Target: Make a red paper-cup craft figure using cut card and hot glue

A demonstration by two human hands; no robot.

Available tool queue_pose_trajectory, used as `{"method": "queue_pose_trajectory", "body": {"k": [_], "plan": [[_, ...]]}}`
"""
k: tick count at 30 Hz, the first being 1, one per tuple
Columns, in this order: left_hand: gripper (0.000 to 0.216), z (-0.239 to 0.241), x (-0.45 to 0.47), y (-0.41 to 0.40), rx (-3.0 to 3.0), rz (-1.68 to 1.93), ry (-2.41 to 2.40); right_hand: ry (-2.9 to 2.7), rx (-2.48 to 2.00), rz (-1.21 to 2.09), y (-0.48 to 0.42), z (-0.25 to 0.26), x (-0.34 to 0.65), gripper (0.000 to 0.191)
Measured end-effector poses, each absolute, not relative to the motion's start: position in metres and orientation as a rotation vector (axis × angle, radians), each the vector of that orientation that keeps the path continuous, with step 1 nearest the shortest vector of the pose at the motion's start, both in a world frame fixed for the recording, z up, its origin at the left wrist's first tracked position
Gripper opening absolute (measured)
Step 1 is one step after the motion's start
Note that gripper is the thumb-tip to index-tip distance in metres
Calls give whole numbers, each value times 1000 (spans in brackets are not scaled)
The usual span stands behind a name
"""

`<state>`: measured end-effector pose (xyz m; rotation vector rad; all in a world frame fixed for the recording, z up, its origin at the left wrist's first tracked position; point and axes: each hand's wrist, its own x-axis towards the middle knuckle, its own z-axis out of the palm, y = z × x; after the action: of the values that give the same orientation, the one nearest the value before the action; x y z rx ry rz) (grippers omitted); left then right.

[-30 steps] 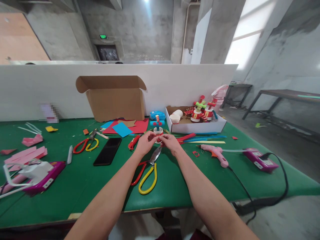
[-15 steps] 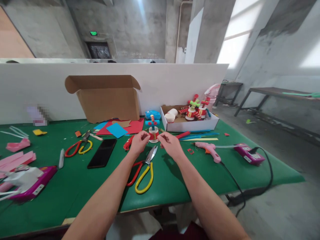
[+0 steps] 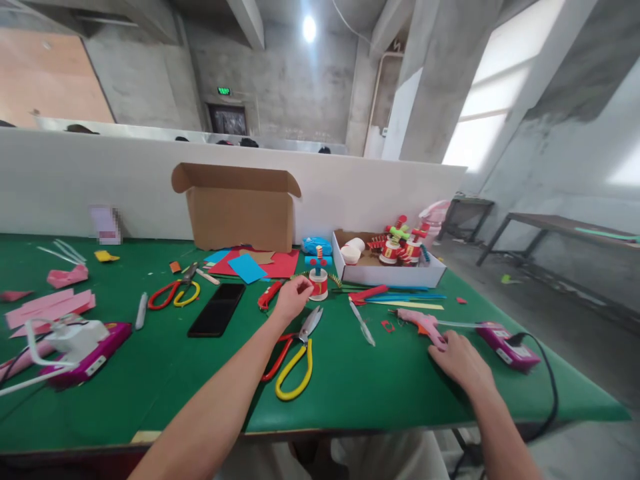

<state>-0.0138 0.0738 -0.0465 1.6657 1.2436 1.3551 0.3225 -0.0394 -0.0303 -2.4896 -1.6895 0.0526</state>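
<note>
My left hand (image 3: pixel 291 299) is out over the green table, its fingers pinched on the side of a small paper-cup craft (image 3: pixel 319 282) with a red band and a blue-and-red top. My right hand (image 3: pixel 459 361) is far to the right, with its fingers closing round the handle of the pink glue gun (image 3: pixel 421 324). A clear glue stick (image 3: pixel 362 324) lies on the felt between the hands. Red-and-yellow scissors (image 3: pixel 294 352) lie just below my left wrist.
A white tray (image 3: pixel 390 273) of finished crafts and cups stands behind the cup. An open cardboard box (image 3: pixel 240 207), coloured paper (image 3: pixel 260 265), a black phone (image 3: pixel 217 309), more scissors (image 3: pixel 173 293), magenta devices (image 3: pixel 506 340) (image 3: pixel 87 348) and a black cable (image 3: pixel 547 393) lie about.
My right hand left the cup craft and swung right and down to the glue gun. My left hand stayed pinched at the craft. A clear stick now lies between them.
</note>
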Motion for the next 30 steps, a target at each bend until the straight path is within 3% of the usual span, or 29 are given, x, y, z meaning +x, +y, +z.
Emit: {"method": "queue_pose_trajectory", "body": {"k": [6, 13, 18, 22, 25, 30], "plan": [[13, -45, -14, 73, 1678, 1348, 1225, -1600, -2247, 206, -47, -19, 321, 4], [13, -44, -14, 73, 1641, 1346, 1200, -1042, -1454, 615, -38, 7, 281, 39], [13, -43, -16, 74, 1610, 1337, 1193, -969, -1206, 1255, 6, 40, 249, 16], [12, -43, -14, 72, 1612, 1314, 1175, -998, -1091, 1310, 37, 64, 228, 9], [11, -43, -13, 71, 1616, 1299, 1168, -1046, -1051, 1249, 53, 79, 214, 15], [9, -43, -12, 70, 1620, 1291, 1180, -999, -934, 1546, 65, 89, 199, 8]]}}
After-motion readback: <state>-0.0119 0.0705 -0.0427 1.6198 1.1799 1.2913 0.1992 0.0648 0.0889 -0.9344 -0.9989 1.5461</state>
